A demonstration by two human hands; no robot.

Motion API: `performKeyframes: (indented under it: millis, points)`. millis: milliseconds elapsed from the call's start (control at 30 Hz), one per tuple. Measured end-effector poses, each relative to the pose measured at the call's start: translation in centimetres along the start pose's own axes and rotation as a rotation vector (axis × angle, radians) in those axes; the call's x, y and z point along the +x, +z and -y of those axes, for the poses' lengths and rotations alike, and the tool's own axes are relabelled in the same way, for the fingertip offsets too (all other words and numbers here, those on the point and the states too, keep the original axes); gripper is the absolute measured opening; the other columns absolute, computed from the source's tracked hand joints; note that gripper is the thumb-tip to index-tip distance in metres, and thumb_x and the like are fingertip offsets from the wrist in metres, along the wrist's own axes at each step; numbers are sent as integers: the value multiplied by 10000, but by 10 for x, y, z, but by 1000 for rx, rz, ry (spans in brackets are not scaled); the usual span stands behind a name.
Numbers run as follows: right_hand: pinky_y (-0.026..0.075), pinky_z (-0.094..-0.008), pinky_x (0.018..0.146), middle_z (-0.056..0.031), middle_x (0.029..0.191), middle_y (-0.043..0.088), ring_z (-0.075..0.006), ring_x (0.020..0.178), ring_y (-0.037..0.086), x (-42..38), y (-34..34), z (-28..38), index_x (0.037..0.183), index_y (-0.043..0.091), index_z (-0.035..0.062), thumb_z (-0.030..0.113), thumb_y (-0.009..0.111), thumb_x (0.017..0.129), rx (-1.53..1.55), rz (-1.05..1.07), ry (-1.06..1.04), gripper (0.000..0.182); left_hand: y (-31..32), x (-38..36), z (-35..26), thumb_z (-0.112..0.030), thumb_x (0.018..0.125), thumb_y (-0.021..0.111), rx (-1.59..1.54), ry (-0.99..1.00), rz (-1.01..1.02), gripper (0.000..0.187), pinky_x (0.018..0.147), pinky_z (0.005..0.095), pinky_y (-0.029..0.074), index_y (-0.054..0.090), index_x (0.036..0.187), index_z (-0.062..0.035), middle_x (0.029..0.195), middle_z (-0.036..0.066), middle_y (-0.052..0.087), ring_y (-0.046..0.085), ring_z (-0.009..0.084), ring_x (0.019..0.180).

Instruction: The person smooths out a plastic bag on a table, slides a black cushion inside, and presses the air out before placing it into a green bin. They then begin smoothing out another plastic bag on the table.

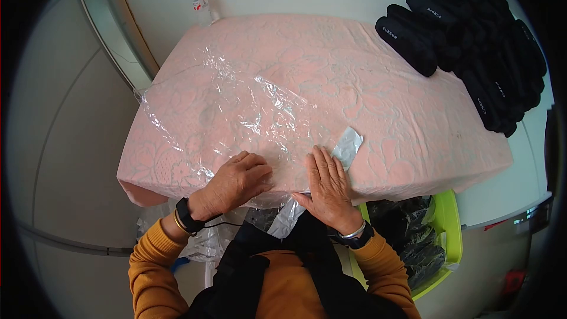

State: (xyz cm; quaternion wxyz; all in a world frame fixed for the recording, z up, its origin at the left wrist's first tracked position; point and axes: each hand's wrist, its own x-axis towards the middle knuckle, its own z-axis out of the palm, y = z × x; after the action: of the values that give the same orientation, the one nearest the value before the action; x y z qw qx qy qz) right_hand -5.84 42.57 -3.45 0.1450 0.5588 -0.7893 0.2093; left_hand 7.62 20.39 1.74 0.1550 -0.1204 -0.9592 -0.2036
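A large clear plastic bag (251,123) lies spread over the pink patterned cloth, its near edge hanging over the table's front. My left hand (241,178) has its fingers curled together on the near part of the plastic; the fingertips are partly hidden. My right hand (326,188) lies flat, fingers stretched out, on the bag's right side. A white strip (348,146) shows beyond the right fingers, and a white strip end (286,218) hangs below the table edge beside that hand's thumb.
Black padded items with small white lettering (449,24) are piled at the back right. A clear bottle (201,5) stands at the far left of the pink-covered table (413,118). Below right, a lime-green bin (452,230) holds black items in clear plastic. More clear plastic (209,242) hangs below left.
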Motion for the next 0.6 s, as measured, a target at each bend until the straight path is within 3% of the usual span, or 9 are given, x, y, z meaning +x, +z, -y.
performKeyframes:
  millis: [133,233,600]
  points:
    - [246,-505,1179,-271,1529,348,-407,1433,332,0,0,0,1462,340,-78,416,750,830,7,-1,3,901,2,-1,0,-117,819,736,-20,25,-34,236,840,400,510,646,1030,-62,1015,107,611,597,311,937]
    - [246,-504,1180,-269,1529,349,-404,1432,334,0,0,0,1461,342,-76,412,754,825,8,-4,1,901,1,-3,-2,-88,788,770,9,60,18,323,822,392,517,669,1094,-78,1034,100,633,622,305,930]
    - [248,-501,1182,-258,1527,357,-394,1433,337,-1,2,0,1460,350,-70,408,763,817,5,-9,7,902,1,-4,-5,-79,809,755,-6,48,32,272,852,395,485,688,1073,-89,1020,86,629,607,293,939]
